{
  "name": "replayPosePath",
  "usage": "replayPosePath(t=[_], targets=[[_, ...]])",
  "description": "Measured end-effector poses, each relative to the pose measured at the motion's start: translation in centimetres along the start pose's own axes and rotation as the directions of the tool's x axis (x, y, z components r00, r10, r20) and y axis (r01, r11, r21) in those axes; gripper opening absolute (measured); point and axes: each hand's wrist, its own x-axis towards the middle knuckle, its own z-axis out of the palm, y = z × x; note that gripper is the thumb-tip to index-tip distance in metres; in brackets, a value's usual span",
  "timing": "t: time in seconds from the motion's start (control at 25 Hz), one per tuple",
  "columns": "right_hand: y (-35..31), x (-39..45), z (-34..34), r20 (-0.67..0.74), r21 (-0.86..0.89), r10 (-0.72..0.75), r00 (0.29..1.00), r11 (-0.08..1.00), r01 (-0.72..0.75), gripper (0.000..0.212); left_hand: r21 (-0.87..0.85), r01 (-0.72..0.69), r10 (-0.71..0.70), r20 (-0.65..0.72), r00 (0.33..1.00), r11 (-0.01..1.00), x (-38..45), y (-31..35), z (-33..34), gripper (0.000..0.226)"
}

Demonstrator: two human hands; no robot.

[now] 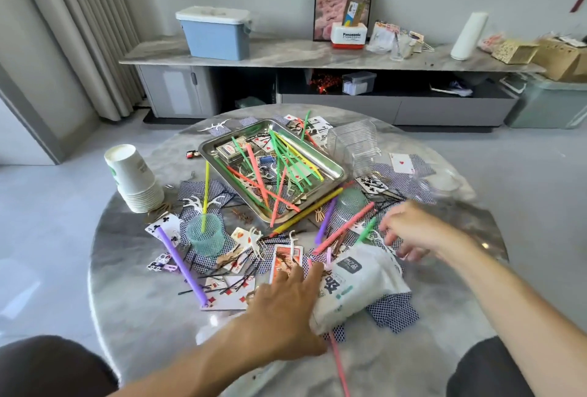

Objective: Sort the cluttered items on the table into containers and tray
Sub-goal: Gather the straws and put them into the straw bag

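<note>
- Left hand (286,307): nearest the viewer, fingers straight and spread, palm down beside the left edge of the white wipes packet (355,292); grip wide, holding nothing.
- White wipes packet: lies flat at the near right of the round marble counter (133,301), on top of blue-backed playing cards (392,312) and a pink straw (340,368) that runs out from under it toward the viewer.
- Purple straw (182,265): lies diagonally at the near left, across face-up cards and black hairpins.
- Right hand (409,231): blurred, just beyond the packet, fingers loosely extended over the scattered straws; grip appears wide and holding nothing.
- Teal mesh cup (205,236): upright, left of centre, one yellow straw (205,196) standing in it.
- Steel tray (333,174): centre of the counter, holding green, pink and yellow straws, a card box and small ornaments; more straws lean over its near rim.
- Paper cup stack (135,177): inverted, tilted, at the left edge.
- Clear plastic containers (355,142): stacked, right of the tray at the far side.
- Sideboard (286,55): beyond the counter against the wall, carrying a blue lidded bin (216,36).
</note>
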Motion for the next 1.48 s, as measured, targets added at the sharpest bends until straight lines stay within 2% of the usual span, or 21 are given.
replayPosePath(t=[0.04, 0.08, 0.12, 0.2, 0.28, 0.32, 0.36, 0.48, 0.56, 0.72, 0.84, 0.92, 1.04, 1.2, 1.36, 1.48], targets=[[-0.3, 0.6, 0.2, -0.093, -0.151, -0.119, 0.989, 0.983, 0.104, 0.021, -0.002, 0.027, -0.027, 0.025, 0.999, 1.0, 0.2, -0.1, 0.0, 0.11], [-0.8, 1.0, 0.6, -0.106, -0.275, -0.261, 0.959, 0.935, 0.224, 0.02, -0.052, 0.042, -0.04, 0.041, 0.998, 0.998, 0.6, -0.2, -0.3, 0.109], [-1.3, 1.3, 1.1, -0.059, -0.349, -0.375, 0.925, 0.876, 0.333, 0.019, -0.123, 0.048, -0.046, 0.018, 0.999, 0.991, 1.3, -0.4, -0.7, 0.101], [-1.6, 1.8, 2.5, 0.051, -0.472, -0.475, 0.879, 0.764, 0.44, 0.016, -0.207, 0.038, -0.07, -0.148, 0.987, 0.978, 2.9, -1.2, -1.7, 0.068], [-1.1, 2.7, 3.3, 0.059, -0.581, -0.46, 0.886, 0.706, 0.405, 0.013, -0.17, 0.037, -0.094, -0.337, 0.937, 0.985, 5.0, -2.3, -2.2, 0.03], [-0.9, 3.1, 3.2, 0.051, -0.603, -0.445, 0.894, 0.7, 0.383, 0.014, -0.136, 0.04, -0.091, -0.387, 0.918, 0.99, 6.0, -2.7, -2.3, 0.022], [-0.7, 3.5, 3.1, 0.061, -0.6, -0.435, 0.898, 0.703, 0.382, 0.017, -0.093, 0.039, -0.073, -0.399, 0.914, 0.995, 7.0, -3.0, -2.2, 0.023], [-0.5, 4.6, 2.9, 0.195, -0.538, -0.451, 0.871, 0.693, 0.48, 0.027, 0.048, 0.003, 0.013, -0.327, 0.945, 0.999, 9.7, -3.5, -1.2, 0.035], [-0.4, 5.3, 2.6, 0.247, -0.549, -0.434, 0.867, 0.674, 0.494, 0.03, 0.097, 0.003, 0.025, -0.287, 0.957, 0.995, 11.0, -3.6, -0.3, 0.037], [0.8, 6.6, 0.9, 0.213, -0.538, -0.329, 0.92, 0.746, 0.392, 0.03, 0.104, 0.015, 0.02, -0.322, 0.946, 0.994, 12.2, -4.4, 0.8, 0.039], [1.2, 6.8, 1.3, 0.278, -0.493, -0.308, 0.91, 0.767, 0.41, 0.029, 0.098, 0.025, 0.008, -0.32, 0.947, 0.995, 13.2, -4.3, 1.1, 0.034], [1.4, 6.9, 2.5, 0.287, -0.518, -0.325, 0.901, 0.739, 0.431, 0.026, 0.08, 0.03, -0.003, -0.32, 0.947, 0.996, 13.7, -4.0, 1.1, 0.033], [1.8, 7.2, 3.4, 0.237, -0.544, -0.365, 0.9, 0.718, 0.434, 0.021, 0.074, 0.031, -0.003, -0.354, 0.935, 0.997, 14.3, -4.1, 1.2, 0.038], [1.8, 7.3, 2.5, 0.187, -0.548, -0.421, 0.888, 0.705, 0.45, 0.026, 0.064, 0.095, -0.065, -0.368, 0.928, 0.993, 14.5, -4.8, 1.2, 0.034], [2.1, 7.5, 0.2, 0.025, -0.508, -0.446, 0.895, 0.765, 0.395, 0.028, 0.105, 0.166, -0.112, -0.399, 0.91, 0.98, 14.2, -5.7, 0.1, 0.014], [2.5, 7.9, -0.9, -0.091, -0.492, -0.381, 0.92, 0.82, 0.291, 0.025, -0.012, 0.136, -0.13, -0.398, 0.908, 0.991, 13.2, -5.1, -1.6, 0.014]])
